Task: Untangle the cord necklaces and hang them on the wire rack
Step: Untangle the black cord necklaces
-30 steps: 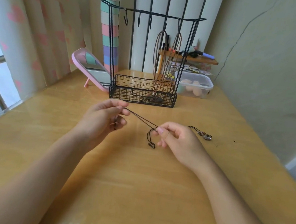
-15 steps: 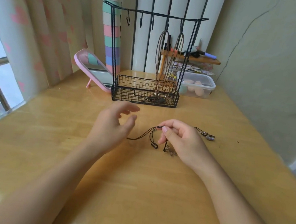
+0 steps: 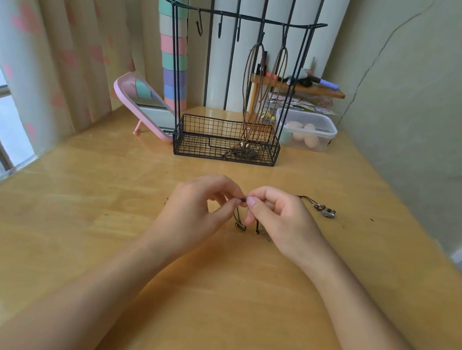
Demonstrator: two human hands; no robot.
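Dark cord necklace (image 3: pixel 241 218) pinched at knot between left hand (image 3: pixel 197 208) and right hand (image 3: pixel 279 219), both closed on it; loose ends hung below fingertips, beaded end (image 3: pixel 324 210) trailed beyond right hand. Wire rack (image 3: pixel 227 140) straight ahead.

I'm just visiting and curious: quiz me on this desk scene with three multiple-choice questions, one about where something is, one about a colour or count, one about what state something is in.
1. Where is the pink mirror?
A. Left of the wire rack
B. Inside the rack's basket
C. Right of the plastic box

2. How many brown necklaces hang from the rack's hooks?
A. None
B. Two
C. Five

3. What are the hands doing?
A. Resting flat on the table
B. Both pinching the dark cord
C. Holding the rack

Answers: 1 A, it leans beside the rack's left posts. 2 B, two loops hang on the right-hand hooks. 3 B, the left hand and right hand meet fingertip to fingertip on the cord.
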